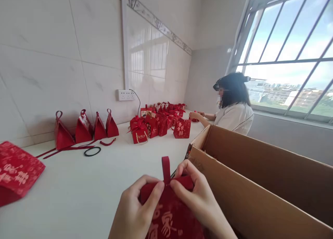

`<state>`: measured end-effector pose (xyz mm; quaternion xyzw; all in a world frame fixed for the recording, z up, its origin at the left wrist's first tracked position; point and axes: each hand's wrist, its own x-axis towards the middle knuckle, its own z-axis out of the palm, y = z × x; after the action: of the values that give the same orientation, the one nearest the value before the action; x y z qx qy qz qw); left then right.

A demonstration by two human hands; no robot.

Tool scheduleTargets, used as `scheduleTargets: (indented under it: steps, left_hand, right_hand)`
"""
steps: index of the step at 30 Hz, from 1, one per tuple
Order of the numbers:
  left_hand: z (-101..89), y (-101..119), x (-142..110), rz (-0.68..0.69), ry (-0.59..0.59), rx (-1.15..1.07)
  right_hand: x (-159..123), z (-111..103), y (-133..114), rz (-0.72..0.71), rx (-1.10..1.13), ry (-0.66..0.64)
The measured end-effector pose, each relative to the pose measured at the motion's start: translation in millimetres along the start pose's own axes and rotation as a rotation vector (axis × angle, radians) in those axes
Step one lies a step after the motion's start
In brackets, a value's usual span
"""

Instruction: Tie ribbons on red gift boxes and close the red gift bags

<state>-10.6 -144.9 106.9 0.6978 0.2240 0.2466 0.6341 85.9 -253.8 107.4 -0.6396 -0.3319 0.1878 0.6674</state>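
A red gift box [169,214] with pale printed characters is held upright close to me at the bottom centre. My left hand [139,207] pinches the left side of its folded top, thumb in front and fingers behind. On the other side my right hand [196,197] grips the top the same way. Between the two thumbs a red ribbon loop [165,168] stands up from the top edge. The lower part of the box runs out of view.
An open cardboard carton [241,183] stands at right. Red tent-shaped boxes [100,128] line the wall, with ribbons and a black ring [92,151] before them. Several finished-looking boxes [162,124] sit farther back. Another red box [19,173] lies left. A co-worker [234,111] handles something red.
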Motion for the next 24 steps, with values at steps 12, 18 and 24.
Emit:
scheduleTargets:
  steps: [12, 18, 24]
  left_hand:
    - [-4.6, -2.7, 7.9, -0.022, 0.021, -0.043]
    - [-6.6, -6.0, 18.5, -0.042, 0.122, -0.096]
    - [-2.0, -10.7, 24.9, -0.075, 0.060, -0.086]
  right_hand:
    - [-10.0, -10.1, -2.2, 0.058, 0.188, -0.065]
    - [-9.3, -25.1, 7.4, 0.121, 0.000, -0.170]
    - [-11.8, -24.9, 13.5, 0.062, -0.119, -0.030]
